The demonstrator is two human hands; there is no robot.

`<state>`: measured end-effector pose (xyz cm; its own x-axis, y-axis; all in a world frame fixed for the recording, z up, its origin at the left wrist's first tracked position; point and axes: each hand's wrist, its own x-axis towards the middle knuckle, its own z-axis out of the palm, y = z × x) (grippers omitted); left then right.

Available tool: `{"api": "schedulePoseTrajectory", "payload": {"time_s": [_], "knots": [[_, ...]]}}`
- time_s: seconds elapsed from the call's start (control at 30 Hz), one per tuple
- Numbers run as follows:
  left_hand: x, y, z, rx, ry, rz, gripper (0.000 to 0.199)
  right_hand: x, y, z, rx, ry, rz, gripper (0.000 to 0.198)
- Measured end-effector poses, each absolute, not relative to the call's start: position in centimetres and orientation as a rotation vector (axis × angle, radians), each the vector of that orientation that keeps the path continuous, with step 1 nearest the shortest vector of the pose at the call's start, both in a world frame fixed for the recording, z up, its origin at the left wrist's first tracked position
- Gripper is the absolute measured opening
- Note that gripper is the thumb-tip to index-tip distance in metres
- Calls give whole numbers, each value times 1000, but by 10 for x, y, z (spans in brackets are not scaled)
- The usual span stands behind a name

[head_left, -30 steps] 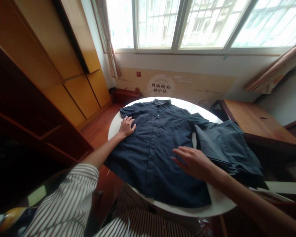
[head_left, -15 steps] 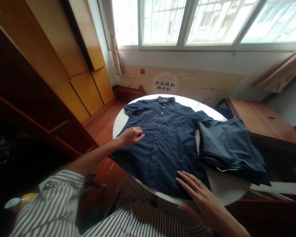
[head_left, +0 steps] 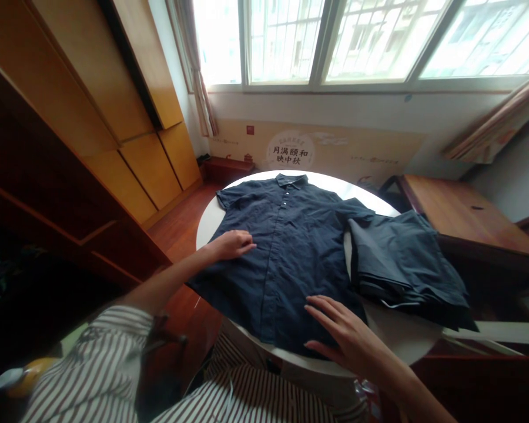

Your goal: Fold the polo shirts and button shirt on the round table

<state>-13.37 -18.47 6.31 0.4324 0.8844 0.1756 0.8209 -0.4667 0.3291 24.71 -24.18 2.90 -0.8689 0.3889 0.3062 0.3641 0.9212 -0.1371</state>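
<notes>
A dark navy short-sleeved button-up shirt (head_left: pixel 291 252) lies spread front side up on a round white table (head_left: pixel 206 226), its collar toward the window. Over the left side of the shirt is my left hand (head_left: pixel 234 243), its fingers curled in; no cloth is seen bunched in them. My right hand (head_left: pixel 341 329) is at the lower right hem with fingers stretched and spread, at or just above the cloth. Right of the shirt, folded grey-blue garments (head_left: pixel 397 252) lie in a pile, partly hanging past the table edge.
A wooden desk (head_left: pixel 471 208) stands beyond the pile at right. Yellow wooden cabinets (head_left: pixel 152 170) line the left wall. A bottle with orange contents (head_left: pixel 30 376) is at the lower left. Windows (head_left: pixel 286 41) and a printed banner (head_left: pixel 330 150) are at the back.
My right hand has moved slightly left and up over the hem, and its thumb now shows over the shirt. My left hand stays in place. The view has shifted a little.
</notes>
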Motion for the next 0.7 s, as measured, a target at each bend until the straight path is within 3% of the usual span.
{"api": "schedulePoseTrajectory", "payload": {"time_s": [0.13, 0.27, 0.53, 0.7], "knots": [[-131, -259, 53, 2628, 1082, 330, 31, 271, -260, 24, -515, -2788, 36, 60], [-152, -316, 41, 2725, 1154, 288, 60, 300, -268, 16, -530, -2731, -67, 45], [-204, -333, 44, 2735, 1255, 370, 41, 313, -272, 21, -605, -2702, -53, 49], [-199, -323, 57, 2497, 1520, 723, 29, 302, -267, 13, -586, -2666, -89, 42]]}}
